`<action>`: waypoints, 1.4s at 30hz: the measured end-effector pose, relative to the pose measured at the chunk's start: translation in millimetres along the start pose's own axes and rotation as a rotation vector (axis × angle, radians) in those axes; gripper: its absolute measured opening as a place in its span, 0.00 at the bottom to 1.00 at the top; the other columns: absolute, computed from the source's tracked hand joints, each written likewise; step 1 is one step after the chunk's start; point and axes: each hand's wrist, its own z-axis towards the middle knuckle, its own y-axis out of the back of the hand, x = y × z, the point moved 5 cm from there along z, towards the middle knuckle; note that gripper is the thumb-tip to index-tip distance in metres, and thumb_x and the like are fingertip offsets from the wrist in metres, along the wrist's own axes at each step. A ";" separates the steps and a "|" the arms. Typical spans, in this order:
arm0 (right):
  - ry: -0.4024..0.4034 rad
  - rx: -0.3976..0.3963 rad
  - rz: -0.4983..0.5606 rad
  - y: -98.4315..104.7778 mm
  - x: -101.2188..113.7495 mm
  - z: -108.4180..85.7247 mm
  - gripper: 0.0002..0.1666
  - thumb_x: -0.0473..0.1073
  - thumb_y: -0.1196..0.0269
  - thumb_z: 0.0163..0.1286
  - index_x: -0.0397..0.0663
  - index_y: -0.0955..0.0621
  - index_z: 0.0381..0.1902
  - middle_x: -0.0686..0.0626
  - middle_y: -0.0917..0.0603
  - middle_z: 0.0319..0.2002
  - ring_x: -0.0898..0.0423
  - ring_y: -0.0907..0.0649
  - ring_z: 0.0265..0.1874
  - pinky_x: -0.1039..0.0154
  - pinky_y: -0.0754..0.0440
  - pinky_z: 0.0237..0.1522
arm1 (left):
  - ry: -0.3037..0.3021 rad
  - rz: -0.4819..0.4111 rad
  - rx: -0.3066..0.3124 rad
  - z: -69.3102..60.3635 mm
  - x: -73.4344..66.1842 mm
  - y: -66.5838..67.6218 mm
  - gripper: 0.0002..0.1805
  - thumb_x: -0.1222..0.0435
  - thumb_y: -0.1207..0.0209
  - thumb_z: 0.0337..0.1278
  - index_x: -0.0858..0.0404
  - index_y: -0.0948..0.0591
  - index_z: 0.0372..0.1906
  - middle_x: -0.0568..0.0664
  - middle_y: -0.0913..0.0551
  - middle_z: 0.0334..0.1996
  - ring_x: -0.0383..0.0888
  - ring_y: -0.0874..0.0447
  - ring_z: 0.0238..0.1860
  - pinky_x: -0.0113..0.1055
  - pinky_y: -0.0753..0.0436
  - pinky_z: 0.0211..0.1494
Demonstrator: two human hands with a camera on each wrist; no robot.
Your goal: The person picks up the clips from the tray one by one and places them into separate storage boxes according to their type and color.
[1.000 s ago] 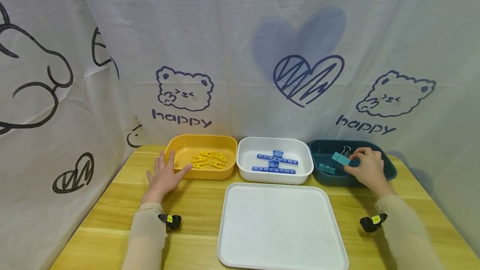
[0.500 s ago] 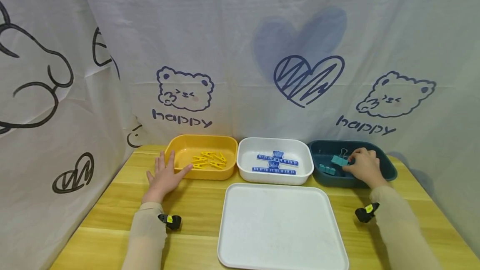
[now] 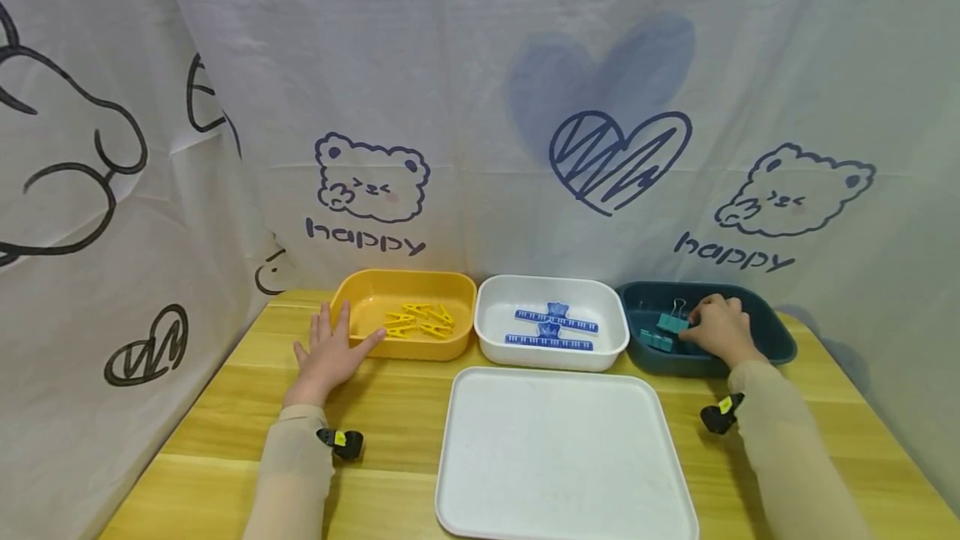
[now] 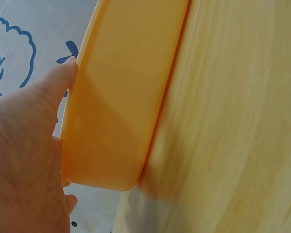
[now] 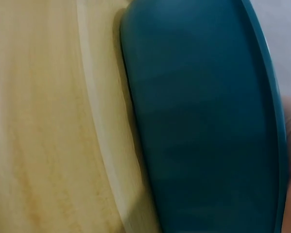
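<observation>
My left hand rests against the left end of the yellow bin, fingers spread and thumb at the front rim. Yellow clothespins lie inside. In the left wrist view the thumb touches the rim of the bin. My right hand reaches into the dark teal bin and pinches a teal binder clip, its wire handle upward. Just in front of it lies more teal binder clip. In the right wrist view the bin wall hides the fingertips.
Between the two bins stands a white bin with two blue ruler-shaped clips. A white tray lies in front on the wooden table. A printed curtain hangs close behind the bins.
My right hand has moved left and slightly down within the teal bin, bringing the pinched binder clip close to the clips lying there. The left hand has stayed still.
</observation>
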 end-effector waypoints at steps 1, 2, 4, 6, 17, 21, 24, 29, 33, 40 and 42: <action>-0.001 0.005 -0.002 -0.2 -0.5 0.4 0.15 0.47 0.31 0.58 0.39 0.18 0.30 0.28 0.31 0.55 0.32 0.39 0.51 0.37 0.38 0.51 | 0.000 -0.001 0.000 0.0 0.0 -0.2 0.56 0.29 0.58 0.60 0.59 0.65 0.78 0.64 0.77 0.77 0.67 0.81 0.76 0.75 0.74 0.67; -0.003 0.009 -0.004 -1.0 -1.0 1.0 0.15 0.46 0.31 0.58 0.39 0.18 0.30 0.28 0.31 0.55 0.32 0.39 0.51 0.37 0.38 0.51 | 0.001 -0.001 0.002 0.2 0.2 -0.4 0.56 0.29 0.58 0.60 0.59 0.65 0.78 0.64 0.77 0.76 0.67 0.81 0.76 0.75 0.74 0.67; -0.007 0.015 -0.005 -1.8 -2.1 1.3 0.14 0.46 0.31 0.57 0.39 0.19 0.30 0.28 0.31 0.56 0.32 0.39 0.51 0.37 0.38 0.51 | 0.001 -0.003 0.004 0.8 0.1 -0.9 0.56 0.29 0.58 0.60 0.59 0.65 0.78 0.63 0.78 0.76 0.66 0.82 0.76 0.75 0.74 0.67; -0.006 0.023 -0.006 -2.6 -3.4 1.3 0.14 0.46 0.31 0.58 0.39 0.18 0.30 0.29 0.31 0.55 0.32 0.38 0.51 0.38 0.38 0.51 | 0.000 -0.004 0.005 1.1 -0.3 -1.1 0.56 0.29 0.59 0.60 0.59 0.65 0.78 0.63 0.78 0.76 0.66 0.82 0.76 0.75 0.74 0.67; -0.017 0.071 -0.016 -3.2 -6.9 0.5 0.17 0.45 0.32 0.59 0.34 0.16 0.38 0.29 0.31 0.54 0.34 0.38 0.48 0.40 0.36 0.49 | -0.007 -0.010 0.005 2.6 -2.6 -1.6 0.56 0.29 0.58 0.60 0.59 0.64 0.78 0.63 0.78 0.76 0.67 0.81 0.76 0.75 0.74 0.67; -0.038 0.087 -0.020 -3.3 -7.7 0.4 0.17 0.44 0.31 0.58 0.34 0.16 0.38 0.30 0.30 0.52 0.36 0.37 0.45 0.41 0.36 0.47 | -0.009 -0.010 0.005 3.6 -1.9 -2.5 0.56 0.29 0.58 0.59 0.59 0.64 0.78 0.63 0.78 0.76 0.66 0.81 0.76 0.75 0.74 0.67; -0.054 0.092 -0.028 -3.9 -7.9 1.1 0.18 0.44 0.30 0.58 0.34 0.16 0.39 0.31 0.29 0.49 0.37 0.37 0.44 0.42 0.35 0.47 | -0.012 -0.009 0.007 4.4 -1.4 -2.8 0.56 0.29 0.58 0.59 0.59 0.64 0.78 0.63 0.78 0.76 0.66 0.81 0.76 0.75 0.74 0.67; -0.072 0.094 -0.039 -5.1 -7.7 3.2 0.20 0.45 0.30 0.57 0.34 0.16 0.41 0.32 0.29 0.47 0.37 0.37 0.45 0.42 0.36 0.47 | -0.015 0.002 -0.002 5.4 0.6 -1.9 0.56 0.29 0.59 0.60 0.59 0.64 0.78 0.63 0.78 0.76 0.67 0.80 0.76 0.75 0.74 0.67; -0.072 0.097 -0.036 -3.8 -8.3 1.9 0.20 0.47 0.29 0.57 0.35 0.15 0.40 0.33 0.29 0.46 0.37 0.38 0.44 0.43 0.37 0.46 | -0.015 0.003 -0.004 6.0 1.1 -1.8 0.56 0.29 0.58 0.60 0.59 0.64 0.78 0.64 0.78 0.76 0.67 0.80 0.76 0.75 0.74 0.67; -0.062 0.034 -0.046 4.4 -0.1 -5.0 0.20 0.47 0.31 0.59 0.35 0.15 0.40 0.32 0.28 0.46 0.36 0.38 0.44 0.41 0.37 0.46 | -0.017 0.019 -0.028 7.2 0.8 3.7 0.57 0.29 0.56 0.59 0.60 0.64 0.78 0.66 0.76 0.76 0.69 0.81 0.75 0.75 0.74 0.68; -0.061 -0.002 -0.050 8.3 3.0 -8.2 0.21 0.48 0.33 0.62 0.34 0.16 0.41 0.31 0.29 0.47 0.35 0.38 0.45 0.40 0.37 0.47 | -0.018 0.033 -0.040 6.9 0.2 5.9 0.58 0.29 0.56 0.59 0.60 0.64 0.78 0.68 0.76 0.76 0.70 0.81 0.75 0.75 0.74 0.67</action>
